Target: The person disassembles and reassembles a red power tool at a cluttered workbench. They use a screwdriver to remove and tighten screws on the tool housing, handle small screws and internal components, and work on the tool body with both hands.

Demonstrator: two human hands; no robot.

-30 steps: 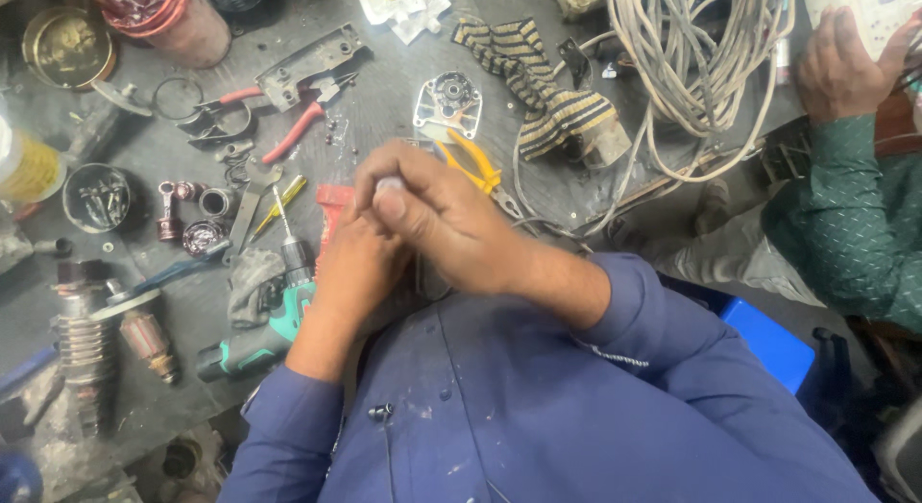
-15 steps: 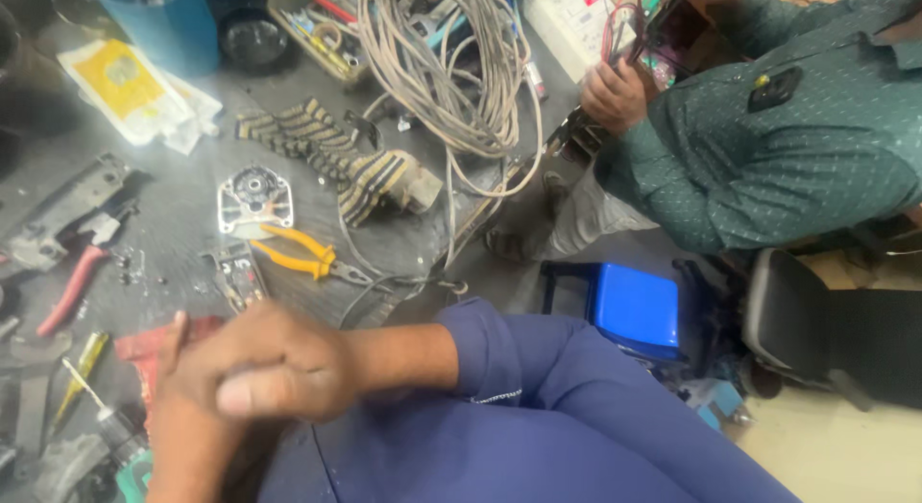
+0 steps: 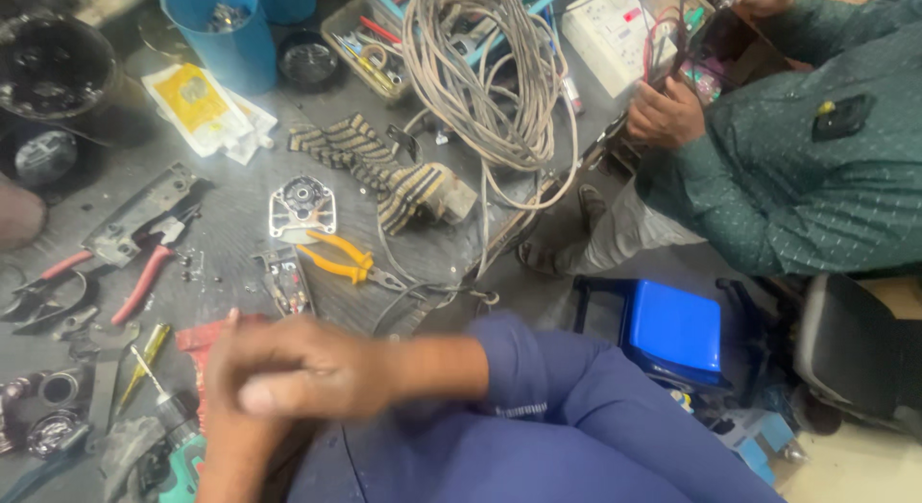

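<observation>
right hand (image 3: 307, 368) over left hand (image 3: 230, 436), contents of grip apparently hidden

Evenly and brightly lit from above, shadows soft. Glare on the yellow-printed plastic pouch (image 3: 197, 104). Clasped hands (image 3: 288, 373) smeared by motion blur; floor clutter fairly sharp, corners slightly dim.

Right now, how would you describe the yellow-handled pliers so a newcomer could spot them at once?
Start at the big coil of grey cable at the top of the workbench. Drop down past the striped cloth to the pliers, just above the clasped hands. Their handles are yellow; the pliers further left have red ones.
</observation>
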